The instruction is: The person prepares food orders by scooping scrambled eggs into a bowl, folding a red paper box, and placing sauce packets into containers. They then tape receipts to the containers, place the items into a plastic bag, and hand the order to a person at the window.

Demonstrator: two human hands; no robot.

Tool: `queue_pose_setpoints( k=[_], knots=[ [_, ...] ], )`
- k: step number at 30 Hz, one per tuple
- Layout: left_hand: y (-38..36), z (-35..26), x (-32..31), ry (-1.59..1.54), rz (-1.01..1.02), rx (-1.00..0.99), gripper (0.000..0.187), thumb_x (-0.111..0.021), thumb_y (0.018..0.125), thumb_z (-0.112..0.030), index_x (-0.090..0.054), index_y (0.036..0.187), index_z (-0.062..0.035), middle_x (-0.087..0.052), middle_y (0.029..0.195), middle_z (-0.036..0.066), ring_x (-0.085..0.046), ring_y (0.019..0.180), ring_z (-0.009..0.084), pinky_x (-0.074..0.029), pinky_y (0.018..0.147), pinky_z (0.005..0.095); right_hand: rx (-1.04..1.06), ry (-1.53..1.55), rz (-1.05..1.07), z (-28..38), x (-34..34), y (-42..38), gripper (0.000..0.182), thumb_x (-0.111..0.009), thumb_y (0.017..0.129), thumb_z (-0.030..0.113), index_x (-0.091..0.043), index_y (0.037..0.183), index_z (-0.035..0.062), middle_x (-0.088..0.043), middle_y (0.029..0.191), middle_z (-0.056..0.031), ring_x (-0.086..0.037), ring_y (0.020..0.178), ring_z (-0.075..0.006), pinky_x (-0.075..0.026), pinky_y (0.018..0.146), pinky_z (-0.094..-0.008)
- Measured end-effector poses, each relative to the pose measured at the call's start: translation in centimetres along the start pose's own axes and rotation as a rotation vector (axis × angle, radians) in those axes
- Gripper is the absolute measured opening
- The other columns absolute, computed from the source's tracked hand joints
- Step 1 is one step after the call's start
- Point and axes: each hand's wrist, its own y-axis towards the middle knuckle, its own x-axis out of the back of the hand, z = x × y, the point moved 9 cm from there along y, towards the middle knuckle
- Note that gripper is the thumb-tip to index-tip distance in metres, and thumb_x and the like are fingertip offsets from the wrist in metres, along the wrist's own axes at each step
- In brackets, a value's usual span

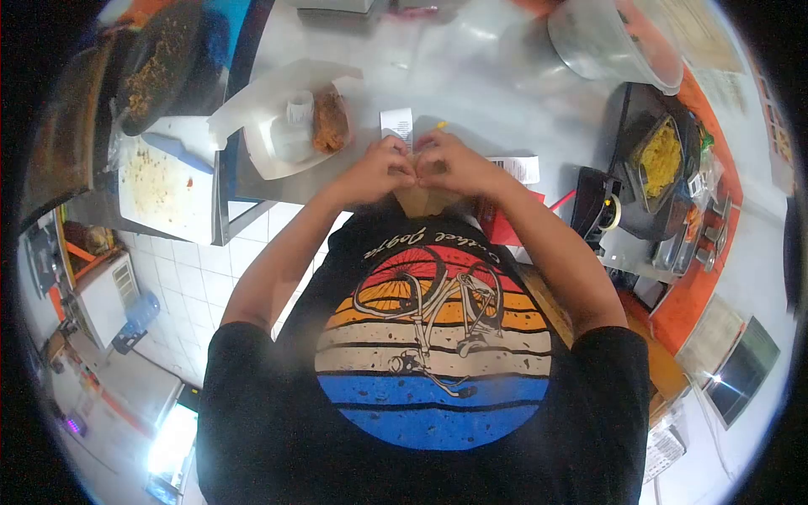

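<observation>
Close to my body, at the counter's front edge, both hands meet over a brown paper piece (423, 202), perhaps a bag or folded wrapper. My left hand (384, 172) pinches its upper edge with fingers closed. Right beside it, my right hand (454, 168) is also closed on the paper, fingertips nearly touching the left ones. A white printed receipt (396, 124) lies just beyond the fingers. To the left is an open paper food tray (278, 147) holding a browned fried piece (330, 122) and a small white cup-like item (300, 109).
A red box (500, 220) and another printed slip (515, 169) are by my right forearm. Farther right stand a container of yellow food (658, 160) and a tape roll (611, 212). A large clear tub (614, 46) sits at back right; a crumb-covered white board (164, 181) is left.
</observation>
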Motion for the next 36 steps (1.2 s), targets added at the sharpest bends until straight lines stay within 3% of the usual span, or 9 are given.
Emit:
queue_pose_setpoints(
  k=[11, 22, 26, 29, 31, 36],
  knots=[
    [-0.7, 0.5, -0.5, -0.185, -0.021, 0.065, 0.025, -0.07, 0.085, -0.027, -0.067, 0.095, -0.0046, -0.043, 0.125, 0.011, -0.038, 0.127, 0.0298, -0.027, 0.11, 0.0403, -0.036, -0.054, 0.159, 0.0, -0.2, 0.4, 0.021, -0.076, 0.074, 0.023, -0.07, 0.09, 0.0119, -0.052, 0.122, -0.0149, -0.047, 0.118, -0.0355, -0.038, 0.102, -0.0442],
    [-0.9, 0.2, -0.6, -0.162, -0.071, 0.085, 0.025, -0.068, 0.086, -0.032, -0.069, 0.094, -0.0081, -0.044, 0.126, 0.01, -0.038, 0.125, 0.0313, -0.027, 0.109, 0.0426, -0.07, 0.035, 0.142, -0.7, -0.4, 0.7, 0.018, -0.076, 0.074, 0.024, -0.071, 0.085, 0.011, -0.053, 0.123, -0.0146, -0.048, 0.116, -0.0358, -0.037, 0.102, -0.0446],
    [-1.0, 0.0, -0.6, -0.091, -0.1, 0.089, 0.021, -0.068, 0.085, -0.027, -0.069, 0.094, -0.0079, -0.045, 0.124, 0.01, -0.038, 0.123, 0.032, -0.028, 0.108, 0.0428, -0.032, -0.02, 0.102, -0.3, -0.4, 0.9, 0.023, -0.076, 0.071, 0.026, -0.073, 0.09, 0.0137, -0.058, 0.117, -0.0151, -0.05, 0.114, -0.0369, -0.04, 0.099, -0.0464],
    [-1.0, -0.2, -0.5, -0.084, -0.145, 0.073, 0.017, -0.068, 0.082, -0.022, -0.069, 0.091, -0.0073, -0.046, 0.12, 0.01, -0.039, 0.118, 0.0323, -0.032, 0.104, 0.0421, 0.0, -0.052, 0.049, 0.1, -0.3, 0.7, 0.021, -0.076, 0.069, 0.026, -0.073, 0.086, 0.0129, -0.058, 0.117, -0.0146, -0.05, 0.114, -0.0366, -0.04, 0.099, -0.045],
    [-1.1, -0.2, -0.6, -0.072, -0.153, 0.078, 0.016, -0.068, 0.082, -0.023, -0.068, 0.088, -0.0071, -0.046, 0.12, 0.011, -0.04, 0.118, 0.0324, -0.032, 0.104, 0.0418, 0.021, -0.073, 0.047, -0.3, -0.7, 0.5, 0.025, -0.076, 0.071, 0.024, -0.07, 0.092, 0.0121, -0.056, 0.119, -0.0145, -0.05, 0.115, -0.0362, -0.039, 0.1, -0.0438],
    [-2.7, -0.2, -0.6, -0.181, -0.461, 0.022, 0.028, -0.067, 0.084, -0.022, -0.059, 0.105, -0.0058, -0.047, 0.119, 0.015, -0.042, 0.117, 0.0329, -0.033, 0.104, 0.0417, -0.045, 0.179, -0.119, -1.4, -1.0, -0.9, 0.038, -0.069, 0.083, 0.016, -0.053, 0.117, 0.0103, -0.046, 0.129, -0.0161, -0.042, 0.125, -0.033, -0.033, 0.107, -0.0406]
  ],
)
